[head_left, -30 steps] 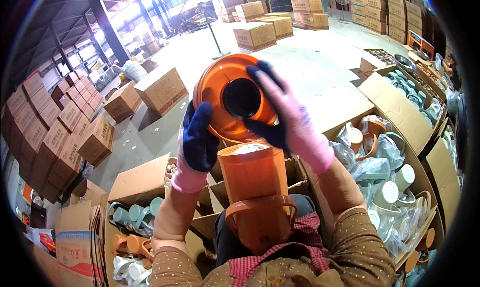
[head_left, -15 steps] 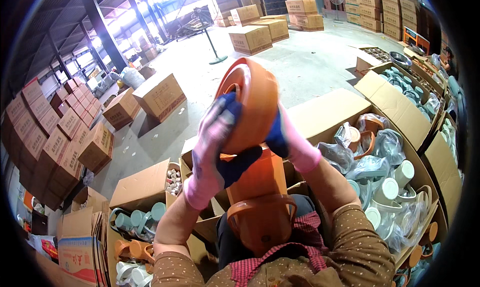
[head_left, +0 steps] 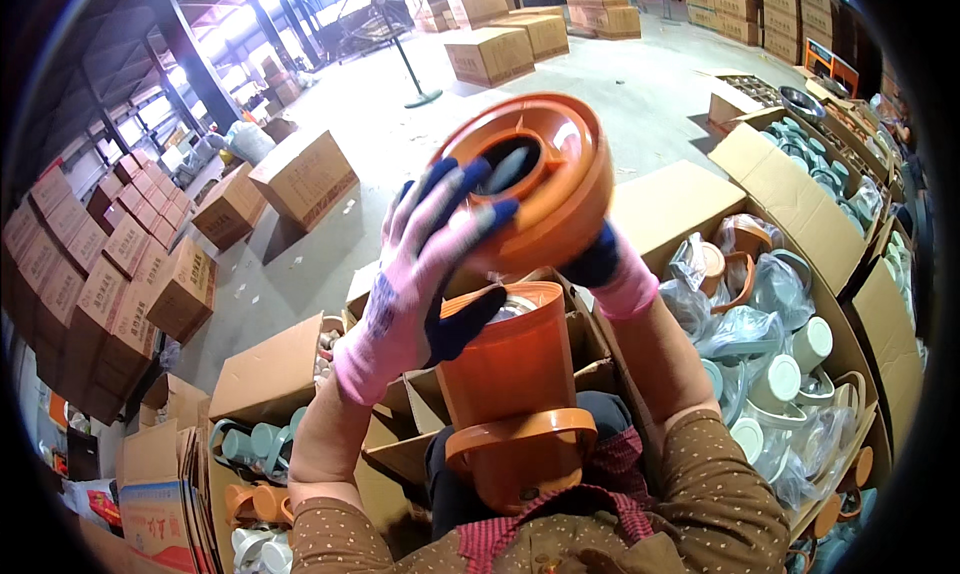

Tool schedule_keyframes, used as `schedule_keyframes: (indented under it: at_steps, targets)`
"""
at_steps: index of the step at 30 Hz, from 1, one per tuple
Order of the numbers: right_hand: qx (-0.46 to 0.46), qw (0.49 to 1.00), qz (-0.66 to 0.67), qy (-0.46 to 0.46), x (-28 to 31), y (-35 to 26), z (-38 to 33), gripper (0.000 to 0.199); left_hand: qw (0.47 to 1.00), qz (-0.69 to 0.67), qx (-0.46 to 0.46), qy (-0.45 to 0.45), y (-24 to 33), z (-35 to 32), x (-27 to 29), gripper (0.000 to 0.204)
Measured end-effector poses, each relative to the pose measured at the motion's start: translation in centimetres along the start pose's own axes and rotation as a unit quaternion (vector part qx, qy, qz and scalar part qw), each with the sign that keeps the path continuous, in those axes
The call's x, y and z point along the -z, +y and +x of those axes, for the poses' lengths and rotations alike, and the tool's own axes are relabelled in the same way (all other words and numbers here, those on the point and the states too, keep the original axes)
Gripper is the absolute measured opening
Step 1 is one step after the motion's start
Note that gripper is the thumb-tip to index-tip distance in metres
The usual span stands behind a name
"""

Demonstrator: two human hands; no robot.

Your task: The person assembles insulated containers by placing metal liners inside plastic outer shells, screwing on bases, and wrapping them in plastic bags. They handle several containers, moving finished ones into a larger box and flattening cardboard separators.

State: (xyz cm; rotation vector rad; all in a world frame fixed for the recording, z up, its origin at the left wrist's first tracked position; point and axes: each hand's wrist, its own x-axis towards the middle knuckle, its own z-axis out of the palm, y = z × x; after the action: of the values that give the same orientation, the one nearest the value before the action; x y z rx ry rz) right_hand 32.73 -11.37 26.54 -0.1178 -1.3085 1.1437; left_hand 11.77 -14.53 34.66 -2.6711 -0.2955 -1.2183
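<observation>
Up in front of me is a round orange plastic part (head_left: 567, 224), with a wide rim and a raised hollow hub facing left. My right hand (head_left: 605, 266) grips its far right side, the fingers mostly hidden behind it. Across the hub lie the spread fingers of my left hand (head_left: 405, 274), thumb apart below the part. Both hands wear pink gloves with dark blue fingers. Below, between my legs, stands a tapered orange plastic jug body (head_left: 505, 364). It has an orange handle (head_left: 520, 426) at its near side and something shiny inside its mouth.
On the right, an open carton (head_left: 680, 209) holds pale green and orange plastic parts, some bagged. Another carton (head_left: 262, 374) with similar parts stands at my left. Closed boxes (head_left: 305, 179) are stacked farther off, near a stand fan (head_left: 405, 59).
The round orange part has moved right and tilted, bringing its hub into fuller view. My left fingers have spread out across it. The jug body's mouth has come into view.
</observation>
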Motion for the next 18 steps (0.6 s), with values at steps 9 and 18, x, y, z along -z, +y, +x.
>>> schedule_keyframes:
  at_steps: [9,18]
  targets:
    - [-0.232,0.963,-0.058,0.121,1.7,-2.0,-1.2,0.040,0.939,-0.268,0.214,0.021,-5.3,-4.7,0.5,0.080]
    - [-0.079,0.975,-0.207,-0.032,-0.6,-1.8,-2.5,0.045,0.887,-0.436,0.150,-0.021,-6.1,-6.1,-2.2,0.061]
